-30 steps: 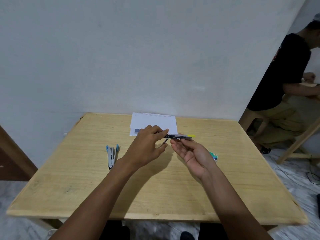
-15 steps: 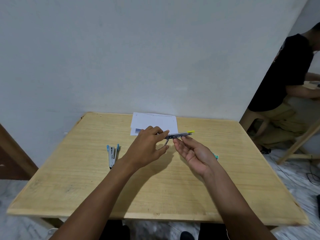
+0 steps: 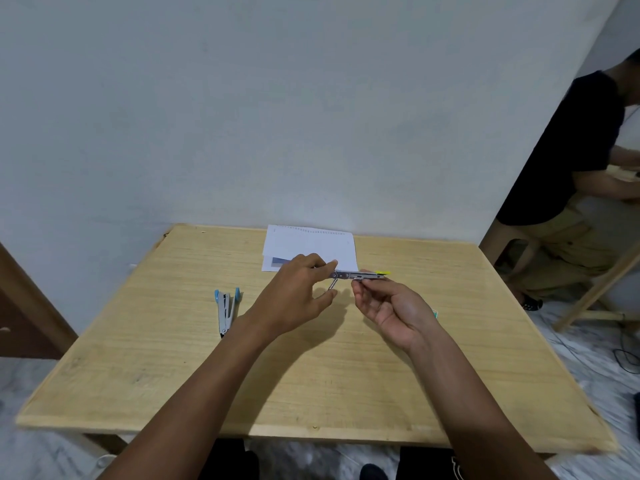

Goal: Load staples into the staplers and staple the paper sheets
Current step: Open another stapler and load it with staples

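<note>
On the wooden counter (image 3: 346,393), left side, a blue-tipped stapler (image 3: 225,310) lay swung open. The left hand (image 3: 298,296) pinched the hinge end of a yellow-tipped stapler (image 3: 360,275), held above the counter just before the paper sheets (image 3: 310,244) at the far edge. The right hand (image 3: 391,308), palm up, gripped the stapler's middle with its fingers (image 3: 362,289). A small box (image 3: 435,312) showed partly behind that hand.

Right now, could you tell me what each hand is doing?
Left hand: pinching the yellow-tipped stapler at its hinge end.
Right hand: fingertips gripping the same stapler.
</note>
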